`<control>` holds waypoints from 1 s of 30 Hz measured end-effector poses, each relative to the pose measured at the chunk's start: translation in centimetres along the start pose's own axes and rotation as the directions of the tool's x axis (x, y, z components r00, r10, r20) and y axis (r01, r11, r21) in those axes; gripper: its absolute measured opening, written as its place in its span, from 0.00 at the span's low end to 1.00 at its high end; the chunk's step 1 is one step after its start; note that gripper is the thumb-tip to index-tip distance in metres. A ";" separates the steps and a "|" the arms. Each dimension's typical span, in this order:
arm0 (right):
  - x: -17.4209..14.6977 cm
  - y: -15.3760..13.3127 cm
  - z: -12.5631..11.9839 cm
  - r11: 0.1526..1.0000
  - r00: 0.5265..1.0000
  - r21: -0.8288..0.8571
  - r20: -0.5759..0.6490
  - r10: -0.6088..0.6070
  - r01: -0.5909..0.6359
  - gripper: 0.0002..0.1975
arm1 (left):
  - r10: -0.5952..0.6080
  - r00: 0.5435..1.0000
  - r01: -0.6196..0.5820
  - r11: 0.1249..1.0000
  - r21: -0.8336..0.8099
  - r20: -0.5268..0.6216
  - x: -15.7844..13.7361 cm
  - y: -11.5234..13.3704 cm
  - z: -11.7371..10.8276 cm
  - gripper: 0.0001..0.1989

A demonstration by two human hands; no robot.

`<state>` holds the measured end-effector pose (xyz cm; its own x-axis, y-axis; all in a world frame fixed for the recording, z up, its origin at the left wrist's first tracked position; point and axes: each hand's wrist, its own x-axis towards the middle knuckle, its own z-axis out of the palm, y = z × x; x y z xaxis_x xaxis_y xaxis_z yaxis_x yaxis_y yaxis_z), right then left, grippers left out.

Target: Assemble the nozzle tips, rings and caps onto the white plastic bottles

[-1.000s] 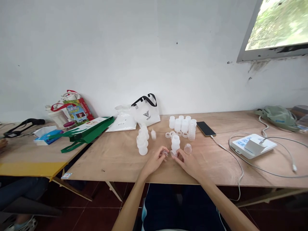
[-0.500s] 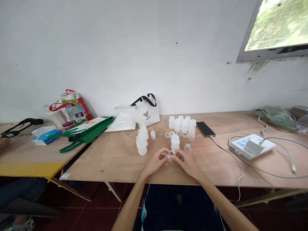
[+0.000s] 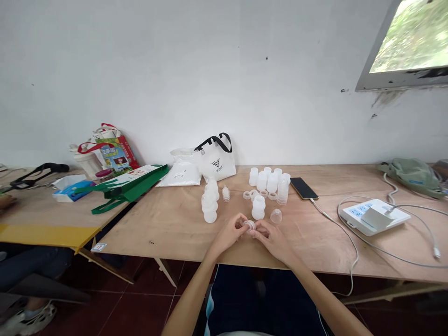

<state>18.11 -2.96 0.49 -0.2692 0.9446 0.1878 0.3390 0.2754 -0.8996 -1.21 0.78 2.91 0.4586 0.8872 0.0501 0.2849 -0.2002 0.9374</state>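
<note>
My left hand (image 3: 235,228) and my right hand (image 3: 266,234) meet near the table's front edge. Between their fingertips is a small whitish screw ring (image 3: 249,224), pinched from both sides; whether a clear nipple sits in it is too small to tell. Just beyond the fingers stands a frosted bottle (image 3: 258,207) without a cap. A clear domed cap (image 3: 276,215) rests to its right. Farther back lie several loose rings (image 3: 247,195), beside a stack of clear caps (image 3: 283,190). A stack of clear nipples (image 3: 226,193) stands to the left.
A row of frosted bottles (image 3: 210,207) stands on the left, more bottles (image 3: 268,179) behind. Along the back are a white tote bag (image 3: 217,163) and a white plastic pouch (image 3: 180,172). Rightward lie a phone (image 3: 304,188), its cable and a white box (image 3: 374,217).
The ring between my fingers has turned from tilted to flatter, its opening facing more upward. Both hands stay close together. The whole view has shifted slightly.
</note>
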 end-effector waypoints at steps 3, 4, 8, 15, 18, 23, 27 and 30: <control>0.0 -0.2 0.0 1.000 0.999 -0.013 -0.032 0.007 -0.007 0.14 | -0.004 0.999 0.003 0.999 -0.038 -0.035 0.1 0.4 0.3 0.13; -0.1 -0.1 0.0 1.000 0.999 -0.028 -0.047 0.011 -0.013 0.14 | -0.004 0.999 0.002 0.999 -0.054 -0.050 0.1 0.4 0.4 0.12; 0.0 0.3 0.1 0.989 0.996 -0.146 -0.091 0.024 -0.037 0.13 | 0.003 0.997 -0.010 0.996 -0.091 -0.080 0.4 0.3 1.0 0.12; -0.1 1.2 0.2 0.998 0.994 -0.062 -0.109 0.013 -0.019 0.12 | 0.015 0.994 -0.029 0.992 -0.120 -0.112 0.9 -0.9 1.7 0.14; -0.1 1.1 0.2 0.998 0.995 -0.056 -0.099 0.004 -0.009 0.12 | 0.019 0.994 -0.032 0.992 -0.123 -0.107 0.9 -0.9 1.8 0.13; -0.2 0.7 0.1 0.994 0.995 -0.110 -0.095 0.003 -0.013 0.17 | 0.054 0.990 -0.065 0.994 -0.088 -0.127 0.7 -0.8 1.9 0.13; -0.3 0.4 0.1 0.993 0.997 -0.118 -0.080 -0.006 -0.003 0.16 | 0.077 0.991 -0.086 0.993 -0.079 -0.109 0.6 -0.9 1.9 0.13; -0.2 0.1 0.2 0.998 0.996 -0.060 -0.089 0.001 -0.007 0.16 | 0.056 0.994 -0.063 0.996 -0.069 -0.094 0.4 -0.6 1.5 0.13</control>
<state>18.05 -3.18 0.31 -0.1874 0.9571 0.2209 0.3945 0.2793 -0.8754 0.11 0.61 1.86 0.3925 0.9098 0.1346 0.1969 -0.2261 0.9540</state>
